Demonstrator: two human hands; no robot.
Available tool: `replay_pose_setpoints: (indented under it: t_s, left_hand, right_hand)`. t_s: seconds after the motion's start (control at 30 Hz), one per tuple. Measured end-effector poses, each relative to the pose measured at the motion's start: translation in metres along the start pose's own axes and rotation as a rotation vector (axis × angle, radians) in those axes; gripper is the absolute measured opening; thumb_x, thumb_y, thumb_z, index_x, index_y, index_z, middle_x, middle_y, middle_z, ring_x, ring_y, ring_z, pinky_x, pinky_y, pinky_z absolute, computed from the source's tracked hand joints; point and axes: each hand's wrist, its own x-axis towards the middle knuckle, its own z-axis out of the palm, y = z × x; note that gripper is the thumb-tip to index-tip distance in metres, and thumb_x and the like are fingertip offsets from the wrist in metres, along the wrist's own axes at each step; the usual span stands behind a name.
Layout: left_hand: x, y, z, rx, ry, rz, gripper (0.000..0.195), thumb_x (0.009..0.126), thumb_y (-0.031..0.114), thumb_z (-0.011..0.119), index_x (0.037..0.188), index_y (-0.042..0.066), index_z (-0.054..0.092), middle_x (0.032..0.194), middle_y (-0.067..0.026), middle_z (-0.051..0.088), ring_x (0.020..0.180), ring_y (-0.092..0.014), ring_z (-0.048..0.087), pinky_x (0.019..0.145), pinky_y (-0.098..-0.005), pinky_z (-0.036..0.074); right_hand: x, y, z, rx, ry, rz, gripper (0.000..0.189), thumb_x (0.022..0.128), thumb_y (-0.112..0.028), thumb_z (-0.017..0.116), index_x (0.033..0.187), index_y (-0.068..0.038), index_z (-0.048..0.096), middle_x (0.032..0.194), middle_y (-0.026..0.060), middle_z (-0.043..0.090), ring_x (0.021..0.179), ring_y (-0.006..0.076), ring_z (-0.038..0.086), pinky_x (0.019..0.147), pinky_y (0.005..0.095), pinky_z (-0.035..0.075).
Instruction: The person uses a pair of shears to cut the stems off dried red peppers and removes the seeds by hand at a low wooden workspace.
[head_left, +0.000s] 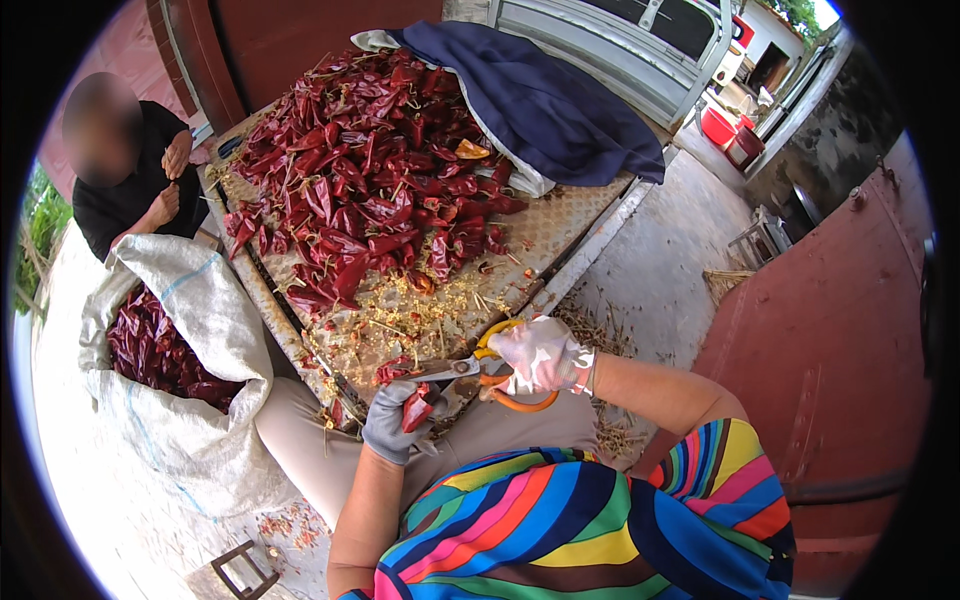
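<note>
My left hand (391, 421), in a grey work glove, grips a dried red chili pepper (417, 409) at the near edge of the metal truck bed (465, 334). Scissors (517, 403) with orange-yellow handles are held in my right hand (541, 354), which wears a pink-and-white patterned glove. Their blades reach to the pepper, and a piece of red pepper (393, 369) shows just beyond them. Whether the blades are fully closed is hard to tell. Beyond both hands rises a large heap of dried red peppers (360, 180), with pale seeds (420, 315) and bits of stem scattered before it.
Left of the bed stands a white woven sack (217, 322) holding red peppers. A person (135, 172) in black is beside the bed's far left. Dark blue cloth (540, 105) covers part of the heap. A red metal panel (817, 360) rises at my right.
</note>
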Motion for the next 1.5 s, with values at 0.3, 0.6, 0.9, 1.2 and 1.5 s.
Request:
replay_pose_setpoints:
  t_s: [0.3,0.6,0.9,1.2,1.5]
  left_hand:
    - [0.001,-0.005,-0.018,0.134,0.039,0.15,0.025,0.081,0.021,0.063,0.098,0.003,0.057,0.079,-0.0094,0.056,0.073,-0.025,0.056,0.047,-0.0318,0.05]
    - [-0.001,0.0,0.013,0.184,0.028,0.299,0.02,0.079,0.02,0.066,0.091,0.009,0.055,0.065,0.0003,0.042,0.058,-0.012,0.039,0.055,-0.0287,0.035]
    - [-0.051,0.129,0.039,-0.025,0.124,0.695,0.02,0.086,0.015,0.059,0.099,0.001,0.056,0.069,0.0008,0.048,0.056,-0.006,0.041,0.059,-0.0254,0.043]
    - [-0.139,0.246,0.025,-0.238,0.397,1.331,0.062,0.08,0.017,0.064,0.128,-0.01,0.036,0.131,-0.0256,0.043,0.123,-0.036,0.043,0.101,-0.0484,0.04]
    - [-0.158,0.211,-0.016,-0.097,0.486,1.307,0.093,0.08,0.027,0.067,0.144,0.005,0.002,0.144,-0.0202,0.026,0.13,-0.033,0.034,0.101,-0.0495,0.037]
  right_hand:
    - [-0.019,0.003,0.027,0.212,0.006,0.252,0.025,0.082,-0.026,0.06,0.098,-0.008,0.058,0.082,0.0111,0.063,0.077,0.0251,0.065,0.065,0.0347,0.054]
    - [-0.024,0.05,-0.025,-0.115,0.123,0.741,0.036,0.085,-0.039,0.057,0.077,-0.004,0.06,0.069,0.0123,0.062,0.064,0.0268,0.062,0.057,0.0375,0.049]
    - [-0.005,0.188,0.01,0.12,-0.009,1.192,0.056,0.081,-0.056,0.055,0.087,-0.002,0.068,0.082,0.0178,0.066,0.079,0.0324,0.064,0.068,0.0407,0.05]
    - [0.034,0.192,0.01,-0.114,-0.275,1.037,0.052,0.083,-0.054,0.052,0.103,-0.008,0.067,0.104,0.0107,0.066,0.096,0.0293,0.063,0.079,0.0407,0.051]
    - [0.079,0.057,-0.011,0.115,0.209,0.428,0.033,0.082,-0.037,0.06,0.103,-0.012,0.062,0.092,0.0071,0.065,0.084,0.0269,0.063,0.07,0.0376,0.05]
